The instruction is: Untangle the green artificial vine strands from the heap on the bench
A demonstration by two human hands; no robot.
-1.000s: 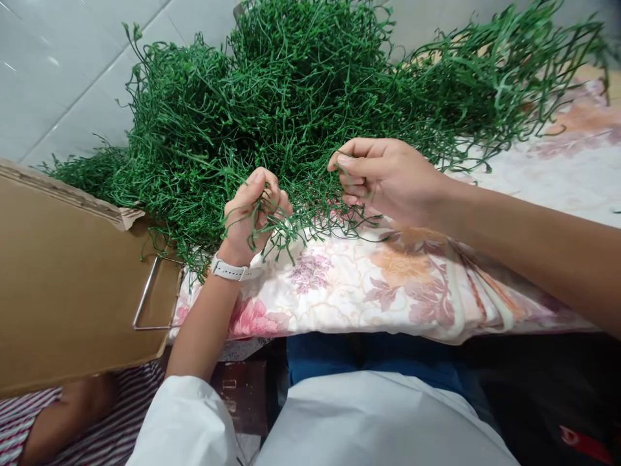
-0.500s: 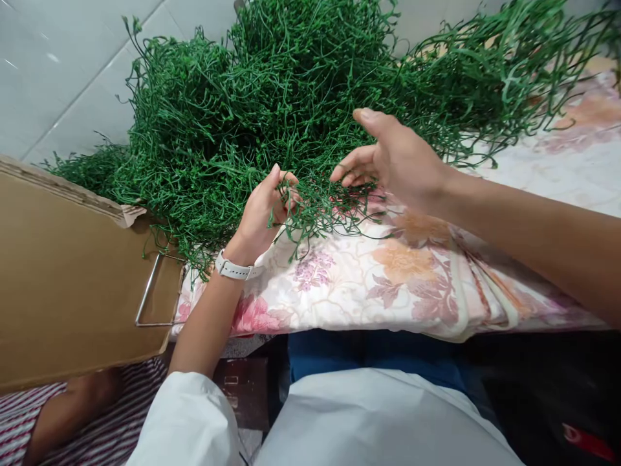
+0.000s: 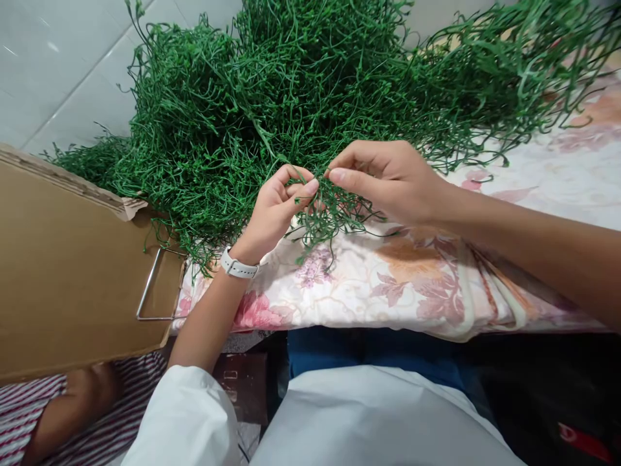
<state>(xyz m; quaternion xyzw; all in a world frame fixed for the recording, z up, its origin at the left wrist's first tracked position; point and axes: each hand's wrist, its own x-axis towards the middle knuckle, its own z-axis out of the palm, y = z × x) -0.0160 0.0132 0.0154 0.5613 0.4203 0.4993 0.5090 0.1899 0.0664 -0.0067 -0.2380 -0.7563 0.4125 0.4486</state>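
A tangled heap of thin green stems (image 3: 301, 84) covers the far part of the floral cloth (image 3: 412, 304), with a brown cardboard panel (image 3: 82, 259) beside the cloth's left end. Above the cloth's middle, the right hand (image 3: 388, 178) has thumb and forefinger narrowed, whether on a stem I cannot tell, while the left hand (image 3: 281, 207) pinches some of the stems just beside it, a white watch strap (image 3: 239, 266) at the wrist.

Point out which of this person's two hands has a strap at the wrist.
The left hand: a white strap circles its wrist, while the right hand has none.
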